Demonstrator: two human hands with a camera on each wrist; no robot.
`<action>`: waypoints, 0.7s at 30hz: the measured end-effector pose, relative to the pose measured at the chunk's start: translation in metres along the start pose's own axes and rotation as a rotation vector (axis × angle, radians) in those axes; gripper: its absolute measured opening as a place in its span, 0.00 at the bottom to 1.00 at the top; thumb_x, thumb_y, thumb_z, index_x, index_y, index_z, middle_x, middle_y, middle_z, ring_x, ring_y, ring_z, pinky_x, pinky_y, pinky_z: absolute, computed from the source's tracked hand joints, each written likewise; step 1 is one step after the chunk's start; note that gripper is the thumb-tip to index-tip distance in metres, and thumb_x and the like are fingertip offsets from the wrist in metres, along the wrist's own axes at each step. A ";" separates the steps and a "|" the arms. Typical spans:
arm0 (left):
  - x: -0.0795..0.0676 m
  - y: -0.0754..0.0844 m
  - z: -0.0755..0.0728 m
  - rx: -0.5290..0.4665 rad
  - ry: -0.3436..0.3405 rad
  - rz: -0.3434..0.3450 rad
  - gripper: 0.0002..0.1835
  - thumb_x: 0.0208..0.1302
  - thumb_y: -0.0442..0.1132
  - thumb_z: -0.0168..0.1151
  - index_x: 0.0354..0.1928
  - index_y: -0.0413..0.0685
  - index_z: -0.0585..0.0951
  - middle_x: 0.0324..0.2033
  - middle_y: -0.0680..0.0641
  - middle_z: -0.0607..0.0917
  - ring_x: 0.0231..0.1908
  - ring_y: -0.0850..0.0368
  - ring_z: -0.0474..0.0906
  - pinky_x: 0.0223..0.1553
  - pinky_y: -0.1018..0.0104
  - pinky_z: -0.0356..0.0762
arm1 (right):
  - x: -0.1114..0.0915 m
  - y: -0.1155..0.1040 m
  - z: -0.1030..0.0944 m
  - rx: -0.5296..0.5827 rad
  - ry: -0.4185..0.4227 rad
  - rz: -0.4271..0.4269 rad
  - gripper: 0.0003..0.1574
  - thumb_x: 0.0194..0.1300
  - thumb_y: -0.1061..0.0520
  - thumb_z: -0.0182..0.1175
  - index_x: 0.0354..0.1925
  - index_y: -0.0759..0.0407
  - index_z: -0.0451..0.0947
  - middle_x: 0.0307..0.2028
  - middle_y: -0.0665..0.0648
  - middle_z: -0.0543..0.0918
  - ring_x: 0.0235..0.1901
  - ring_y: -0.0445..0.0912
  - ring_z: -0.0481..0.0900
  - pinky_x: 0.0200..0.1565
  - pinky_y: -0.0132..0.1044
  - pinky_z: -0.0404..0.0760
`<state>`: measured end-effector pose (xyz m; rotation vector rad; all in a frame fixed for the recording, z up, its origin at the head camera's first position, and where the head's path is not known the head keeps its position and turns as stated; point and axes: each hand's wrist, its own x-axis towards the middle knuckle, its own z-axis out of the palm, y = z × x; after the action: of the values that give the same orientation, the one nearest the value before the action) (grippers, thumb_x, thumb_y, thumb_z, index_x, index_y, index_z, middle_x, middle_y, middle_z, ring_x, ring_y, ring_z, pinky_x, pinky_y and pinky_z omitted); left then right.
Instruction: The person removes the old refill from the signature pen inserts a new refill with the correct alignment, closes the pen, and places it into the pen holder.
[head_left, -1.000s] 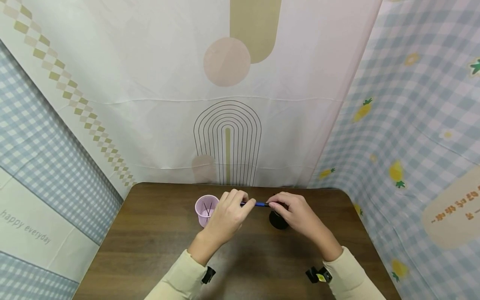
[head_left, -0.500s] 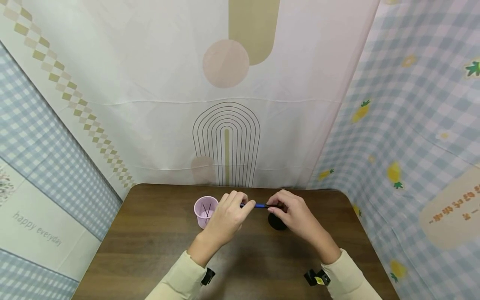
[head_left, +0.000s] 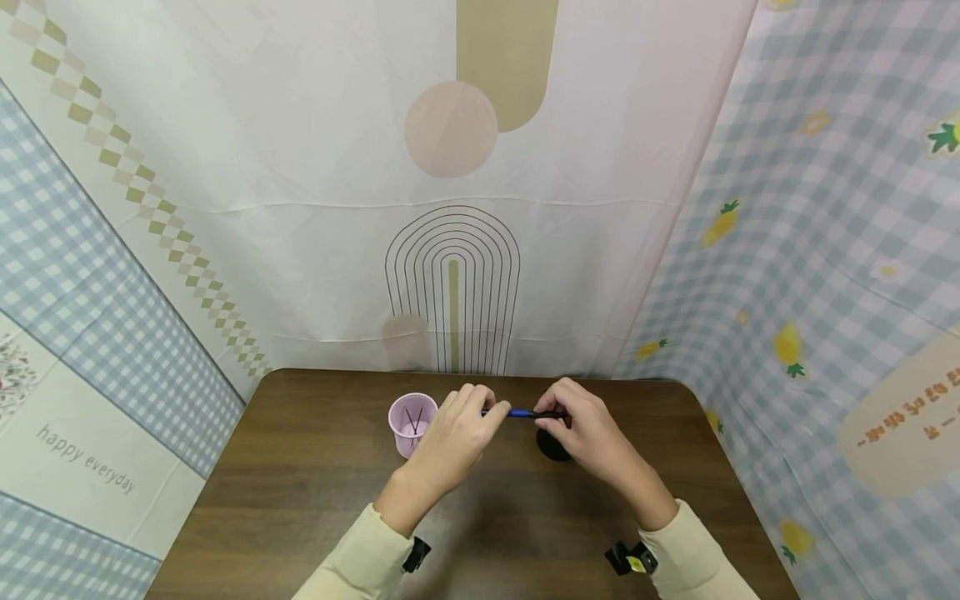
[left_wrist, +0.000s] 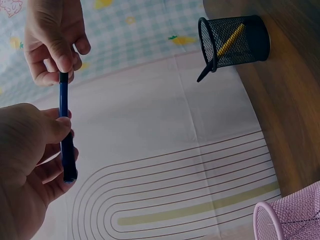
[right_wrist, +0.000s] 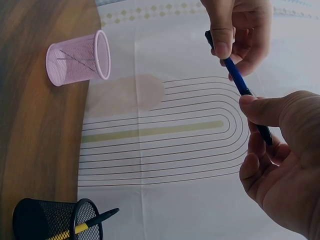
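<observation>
A blue pen with black ends [head_left: 519, 413] is held level above the table between both hands. My left hand [head_left: 455, 432] grips one end, thumb against the barrel and fingers behind it, as the left wrist view shows. At the other end, my right hand [head_left: 588, 429] pinches the black part between thumb and fingers. A black mesh pen holder [left_wrist: 235, 42] stands below the right hand, partly covered by it in the head view. It contains a yellow and black pen [right_wrist: 81, 228]. Beside the left hand stands a pink mesh pen holder [head_left: 402, 433].
The brown wooden table [head_left: 300, 467] has its back edge against a white patterned cloth [head_left: 330, 267]. A checked cloth [head_left: 795, 250] hangs on the right side, another on the left. Dark crossed lines show within the pink holder.
My right thumb and fingers have shifted on the pen, so more of its black end shows between them. The left hand keeps its grip. The head view has tilted slightly.
</observation>
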<state>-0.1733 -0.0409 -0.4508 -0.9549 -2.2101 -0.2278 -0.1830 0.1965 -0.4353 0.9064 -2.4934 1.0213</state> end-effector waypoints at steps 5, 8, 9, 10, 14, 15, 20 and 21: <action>0.000 0.001 -0.001 -0.003 -0.026 -0.017 0.20 0.52 0.26 0.72 0.47 0.48 0.83 0.37 0.49 0.78 0.36 0.54 0.73 0.34 0.65 0.70 | -0.001 0.001 0.001 -0.007 0.000 -0.006 0.17 0.57 0.66 0.75 0.38 0.49 0.79 0.39 0.45 0.80 0.36 0.37 0.75 0.34 0.30 0.77; 0.000 0.001 -0.002 -0.034 -0.024 -0.027 0.20 0.51 0.24 0.71 0.46 0.49 0.83 0.37 0.50 0.79 0.36 0.54 0.73 0.34 0.65 0.71 | -0.002 0.002 0.001 -0.008 0.001 -0.011 0.18 0.57 0.65 0.75 0.38 0.48 0.79 0.39 0.45 0.80 0.36 0.37 0.75 0.34 0.30 0.77; 0.000 0.001 -0.003 -0.052 -0.020 -0.033 0.19 0.53 0.24 0.70 0.46 0.49 0.83 0.37 0.50 0.79 0.36 0.54 0.73 0.34 0.65 0.71 | -0.002 0.002 0.001 -0.009 0.002 -0.009 0.18 0.57 0.65 0.75 0.38 0.48 0.79 0.39 0.44 0.80 0.36 0.37 0.76 0.34 0.30 0.77; 0.000 0.000 -0.003 -0.072 -0.016 -0.039 0.18 0.54 0.24 0.69 0.46 0.49 0.84 0.37 0.50 0.79 0.37 0.54 0.74 0.35 0.64 0.72 | -0.002 0.002 0.001 -0.010 0.003 -0.005 0.19 0.56 0.65 0.76 0.39 0.47 0.79 0.39 0.44 0.79 0.36 0.37 0.76 0.34 0.30 0.77; 0.002 0.000 -0.004 -0.171 0.004 -0.071 0.12 0.62 0.26 0.66 0.46 0.48 0.85 0.36 0.50 0.80 0.37 0.54 0.75 0.36 0.63 0.74 | -0.003 0.001 -0.001 -0.007 0.001 0.025 0.21 0.55 0.63 0.77 0.42 0.47 0.80 0.41 0.43 0.79 0.37 0.38 0.77 0.34 0.30 0.77; 0.003 0.000 -0.005 -0.193 0.004 -0.081 0.11 0.64 0.27 0.66 0.46 0.48 0.85 0.36 0.50 0.81 0.37 0.54 0.75 0.37 0.63 0.74 | -0.003 0.001 -0.002 -0.003 -0.004 0.039 0.21 0.56 0.61 0.77 0.44 0.46 0.80 0.42 0.43 0.80 0.38 0.38 0.78 0.34 0.30 0.78; 0.004 -0.001 -0.007 -0.240 -0.003 -0.103 0.09 0.65 0.31 0.68 0.45 0.48 0.85 0.36 0.51 0.81 0.37 0.55 0.75 0.38 0.64 0.74 | -0.001 0.000 -0.008 0.008 -0.056 0.106 0.15 0.66 0.54 0.71 0.50 0.44 0.83 0.43 0.43 0.81 0.38 0.36 0.78 0.37 0.32 0.80; 0.004 -0.001 -0.007 -0.241 -0.003 -0.104 0.09 0.65 0.31 0.69 0.45 0.48 0.85 0.36 0.51 0.81 0.37 0.55 0.75 0.38 0.64 0.73 | 0.000 0.000 -0.009 0.006 -0.072 0.122 0.13 0.68 0.52 0.69 0.50 0.44 0.83 0.43 0.43 0.82 0.37 0.36 0.78 0.37 0.32 0.80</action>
<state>-0.1719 -0.0419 -0.4425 -0.9675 -2.2732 -0.5516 -0.1824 0.2034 -0.4289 0.8143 -2.6351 1.0523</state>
